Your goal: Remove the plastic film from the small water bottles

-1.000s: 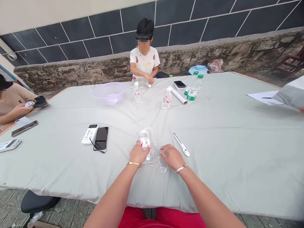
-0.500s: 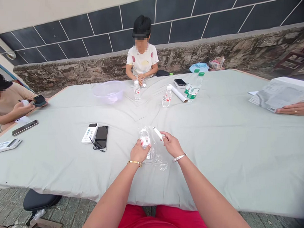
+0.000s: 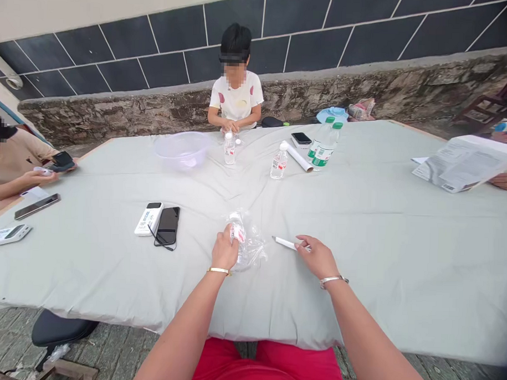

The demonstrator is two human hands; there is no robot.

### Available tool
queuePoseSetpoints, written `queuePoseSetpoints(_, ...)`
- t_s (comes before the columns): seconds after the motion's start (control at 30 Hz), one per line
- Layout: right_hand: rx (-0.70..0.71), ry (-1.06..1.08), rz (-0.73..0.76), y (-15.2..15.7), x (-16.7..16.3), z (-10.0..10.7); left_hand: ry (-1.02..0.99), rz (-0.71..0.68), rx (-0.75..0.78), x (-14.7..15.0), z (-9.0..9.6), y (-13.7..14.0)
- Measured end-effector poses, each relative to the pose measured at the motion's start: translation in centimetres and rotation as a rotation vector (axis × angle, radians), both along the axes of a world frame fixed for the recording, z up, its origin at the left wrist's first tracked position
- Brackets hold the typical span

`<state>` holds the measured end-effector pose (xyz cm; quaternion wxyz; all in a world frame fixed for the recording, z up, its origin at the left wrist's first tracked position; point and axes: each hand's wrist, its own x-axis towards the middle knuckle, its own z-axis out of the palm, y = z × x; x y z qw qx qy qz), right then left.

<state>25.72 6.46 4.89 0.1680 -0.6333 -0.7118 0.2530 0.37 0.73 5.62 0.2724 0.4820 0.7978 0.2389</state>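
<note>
My left grip (image 3: 225,251) is closed around the side of the clear plastic water bottle (image 3: 237,232), probably to steady it against the counter (image 3: 372,233) with its wrinkled grey cover; crinkly transparent film (image 3: 254,251) surrounds it. To its right, my right grip (image 3: 305,246) pinches the slim white utility knife (image 3: 284,242) near its rear, seemingly to leave the narrow dark tip free, pointing filmward.

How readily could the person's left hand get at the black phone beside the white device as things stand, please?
Probably yes: a stretch of tablecloth lies between the left hand and the black phone, though the hand would likely need to release the plastic-wrapped bottle first.
</note>
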Motion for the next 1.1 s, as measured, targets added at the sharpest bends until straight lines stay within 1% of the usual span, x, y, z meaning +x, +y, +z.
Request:
queuePoseSetpoints(0.03,0.069,-0.054,-0.048,0.4,0.1,-1.0,-0.015,-0.005,0.04,-0.4,-0.1,-0.1)
queuePoseSetpoints(0.13,0.136,-0.157,-0.088,1.1,0.6,-3.2,-0.059,-0.01,0.129,-1.7,-0.7,-0.6)
queuePoseSetpoints(0.2,0.211,-0.205,-0.174,1.1,0.8,-3.5,-0.057,-0.007,0.137,-2.1,-1.2,-0.8)
queuePoseSetpoints(0.27,0.32,-0.197,-0.252,0.7,-0.3,-2.7,-0.015,-0.011,0.151,-2.0,-1.7,-0.9)
queuePoseSetpoints(0.3,0.37,-0.15,-0.239,0.4,-1.5,-2.0,0.012,-0.011,0.17,-1.7,-2.0,-0.9)
queuePoseSetpoints(0.33,0.409,-0.078,-0.185,0.1,-3.2,-1.2,0.038,-0.009,0.191,-1.4,-2.2,-0.8)
queuePoseSetpoints(0.4,0.446,0.103,0.027,-0.7,-7.4,0.6,0.074,-0.01,0.23,-0.5,-2.4,-0.8)
queuePoseSetpoints(0.43,0.431,0.161,0.117,-1.1,-9.6,1.3,0.084,-0.017,0.239,-0.2,-2.4,-0.7)
queuePoseSetpoints(0.47,0.386,0.187,0.17,-1.3,-11.5,1.9,0.09,-0.03,0.24,0.1,-2.3,-0.7)
queuePoseSetpoints(0.53,0.24,0.155,0.176,-1.4,-13.8,2.3,0.095,-0.058,0.228,0.2,-2.2,-0.8)
queuePoseSetpoints(0.6,0.112,0.066,0.125,-1.0,-13.8,1.7,0.068,-0.056,0.213,-0.4,-2.2,-0.9)
queuePoseSetpoints(0.67,0.049,-0.049,0.081,-0.5,-12.1,0.4,0.0,-0.035,0.224,-1.6,-2.3,-1.2)
queuePoseSetpoints(0.77,0.067,-0.224,0.064,0.1,-8.8,-1.6,-0.116,0.034,0.283,-3.8,-2.7,-1.8)
queuePoseSetpoints(0.83,0.12,-0.309,0.084,0.3,-7.6,-2.1,-0.171,0.105,0.295,-4.9,-2.9,-2.2)
queuePoseSetpoints(0.9,0.194,-0.342,0.104,0.2,-7.3,-1.5,-0.196,0.168,0.255,-5.5,-2.8,-2.4)
queuePoseSetpoints(0.97,0.303,-0.296,0.111,-0.1,-7.9,0.0,-0.173,0.201,0.192,-5.8,-2.6,-2.4)
queuePoseSetpoints(1.03,0.451,-0.139,0.136,-0.7,-9.4,2.0,-0.115,0.204,0.144,-5.8,-2.3,-2.2)
queuePoseSetpoints(1.07,0.512,-0.024,0.181,-1.2,-10.5,2.9,-0.085,0.204,0.127,-5.8,-2.1,-2.1)
queuePoseSetpoints(1.1,0.539,0.097,0.256,-1.6,-11.8,3.6,-0.062,0.208,0.114,-5.8,-2.0,-2.0)
